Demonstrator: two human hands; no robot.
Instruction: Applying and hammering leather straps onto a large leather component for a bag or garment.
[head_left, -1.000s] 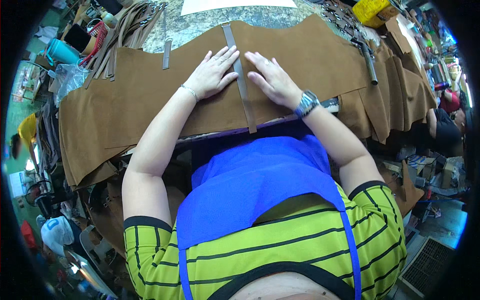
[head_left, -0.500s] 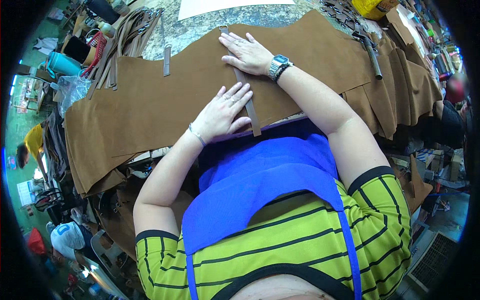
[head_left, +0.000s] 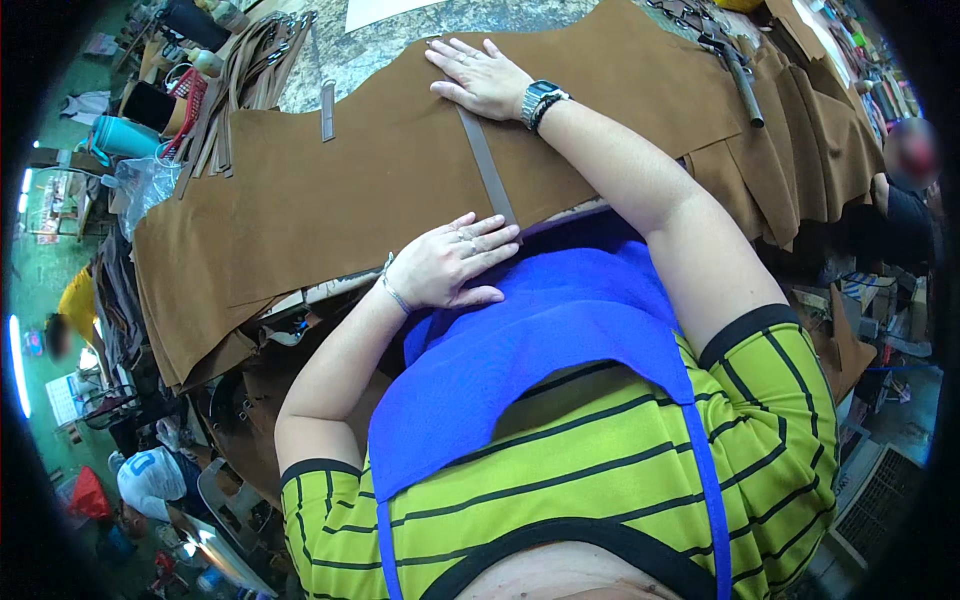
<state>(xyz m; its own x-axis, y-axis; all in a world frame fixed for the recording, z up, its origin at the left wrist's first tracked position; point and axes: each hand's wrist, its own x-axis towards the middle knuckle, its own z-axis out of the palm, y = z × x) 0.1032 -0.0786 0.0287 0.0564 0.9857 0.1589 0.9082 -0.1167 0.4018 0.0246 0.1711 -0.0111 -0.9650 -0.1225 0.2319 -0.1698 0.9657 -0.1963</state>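
The right fingers [head_left: 452,64] hide the upper part of the grey strap [head_left: 484,163].

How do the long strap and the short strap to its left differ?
The long strap stretches much farther than the short strap. The long strap slants; the short strap runs nearly vertically in the picture. The right hand covers part of the long strap; no hand touches the short strap. Both are narrow, greyish-brown and overlap the brown sheet.

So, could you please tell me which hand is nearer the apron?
Left: the left hand is close by the apron; the right hand is well beyond it, over the far end of the strap.
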